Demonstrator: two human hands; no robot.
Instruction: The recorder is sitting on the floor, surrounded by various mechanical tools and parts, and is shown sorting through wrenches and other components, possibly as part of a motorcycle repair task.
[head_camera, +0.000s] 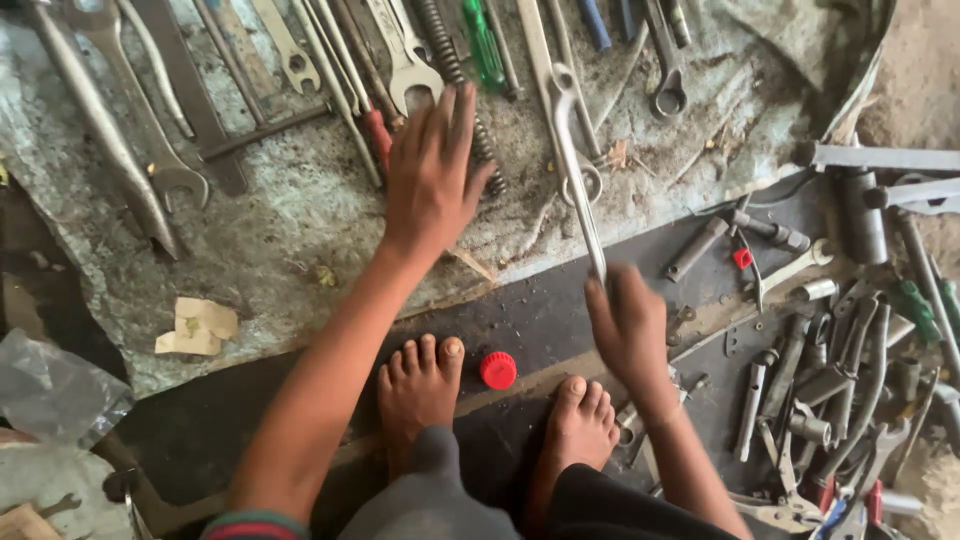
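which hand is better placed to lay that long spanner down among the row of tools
Right, probably: the right hand already grips the long spanner, whose far end lies among the tools. The left hand rests spread on them.

floor | grey sheet: spanners | red cap

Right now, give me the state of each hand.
Left hand: open, fingers spread, flat over the tools on the sheet; grips nothing.
Right hand: closed on a long wrench.
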